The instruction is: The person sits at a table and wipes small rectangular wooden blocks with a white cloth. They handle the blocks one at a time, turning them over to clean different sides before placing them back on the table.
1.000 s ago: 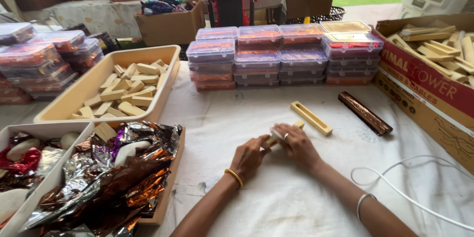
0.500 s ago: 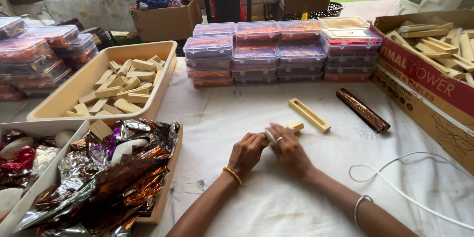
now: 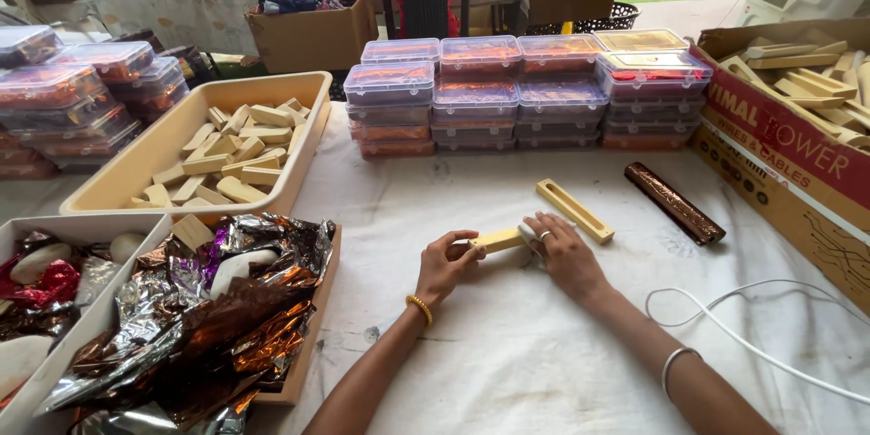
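Two hands are working one pale yellow bar (image 3: 497, 239) low over the white-clothed table (image 3: 507, 353), near its middle. Left hand (image 3: 446, 265) is closing its grip on the bar's near-left end, fingers curled round it, likely pinning it steady. Right hand (image 3: 564, 254) is lying over the far-right end with something small and whitish under the fingers; cannot tell if that grip is closed on the bar or just pressing. Bar's long axis is running left to right, tilting slightly up toward the right, roughly flat to the cloth. Just beyond the right hand a slotted yellow mould (image 3: 575, 210) is lying diagonal, and a brown foil-wrapped bar (image 3: 675, 203) is lying further right, apart. Beige tray of bars (image 3: 217, 156) is sitting well left.
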